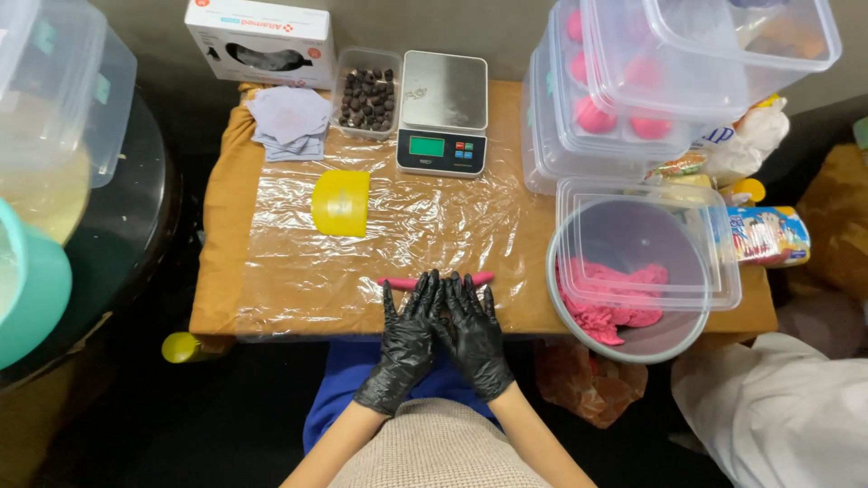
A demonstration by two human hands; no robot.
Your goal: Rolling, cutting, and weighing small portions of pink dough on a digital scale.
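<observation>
low in the middle of the frame, the left hand (404, 348) and right hand (473, 336) lie flat and open, side by side, on a pink dough roll (437, 281), pressing it onto the plastic wrap (398, 235) so it won't stick.

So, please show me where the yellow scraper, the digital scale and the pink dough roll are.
yellow scraper (341, 203), head view, middle of its flat face.
digital scale (443, 89), head view, steel weighing plate.
pink dough roll (481, 277), head view, right end beyond the gloves.
</observation>
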